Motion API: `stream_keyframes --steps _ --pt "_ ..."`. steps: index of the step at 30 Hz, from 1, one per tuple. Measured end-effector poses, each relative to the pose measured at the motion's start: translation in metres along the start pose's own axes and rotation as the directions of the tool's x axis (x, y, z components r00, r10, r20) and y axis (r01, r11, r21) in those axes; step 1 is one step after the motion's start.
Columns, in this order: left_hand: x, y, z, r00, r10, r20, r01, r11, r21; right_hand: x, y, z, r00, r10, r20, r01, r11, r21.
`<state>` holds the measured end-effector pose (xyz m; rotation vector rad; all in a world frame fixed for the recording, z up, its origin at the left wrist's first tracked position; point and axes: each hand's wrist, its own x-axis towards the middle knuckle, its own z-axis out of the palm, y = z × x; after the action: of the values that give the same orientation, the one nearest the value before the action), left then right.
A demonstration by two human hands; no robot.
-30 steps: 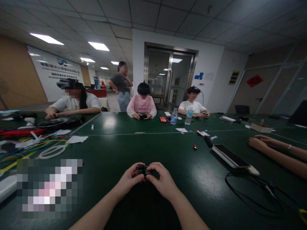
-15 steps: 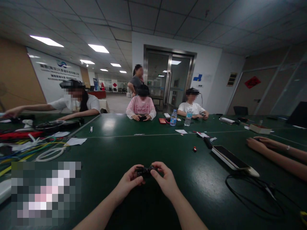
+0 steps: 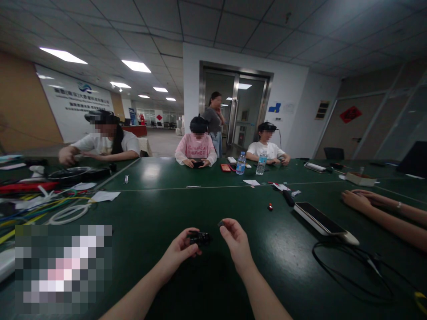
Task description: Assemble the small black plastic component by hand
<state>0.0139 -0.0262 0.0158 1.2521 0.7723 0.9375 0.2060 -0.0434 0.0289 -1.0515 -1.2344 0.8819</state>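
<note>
My left hand (image 3: pixel 183 249) is closed round a small black device (image 3: pixel 200 238), its exact kind too dark to make out. The device points to the right, held above the green table (image 3: pixel 160 213). Just right of it and apart from it, my right hand (image 3: pixel 235 240) pinches a small dark piece (image 3: pixel 220 224) between thumb and fingertips. That piece is too small to name.
At right lie a phone (image 3: pixel 320 215) on a white holder and a looped black cable (image 3: pixel 333 278). A small red object (image 3: pixel 270 206) lies ahead. Bottles (image 3: pixel 240 163) stand farther back. Cables (image 3: pixel 71 213) fill the left. Another person's hands (image 3: pixel 360 200) rest at right.
My right hand has come away from the black device, up and to the right, with the small dark piece in its pinch. The standing person in the background has moved right.
</note>
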Motion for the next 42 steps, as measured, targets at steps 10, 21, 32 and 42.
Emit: stream_keyframes --steps 10,21,32,42 --pt "-0.0002 0.0031 0.0034 1.000 -0.014 -0.002 0.014 1.000 -0.008 0.0034 0.0069 -0.0017 0.992 0.025 -0.121 -0.010 0.992 0.123" --pt "0.0000 0.0011 0.0009 1.000 -0.015 0.000 0.015 1.000 0.000 0.0027 0.0064 -0.0035 0.992 0.041 -0.123 -0.028 0.994 0.106" --pt "0.0008 0.0012 -0.0002 0.999 -0.032 0.011 0.032 0.999 0.011 0.0014 0.0055 -0.0014 0.995 0.050 -0.083 -0.041 0.993 0.111" --pt "0.0008 0.0013 0.0002 1.000 -0.012 0.022 0.011 1.000 0.020 0.0002 0.0032 0.0005 0.999 0.045 -0.018 -0.043 0.993 0.111"
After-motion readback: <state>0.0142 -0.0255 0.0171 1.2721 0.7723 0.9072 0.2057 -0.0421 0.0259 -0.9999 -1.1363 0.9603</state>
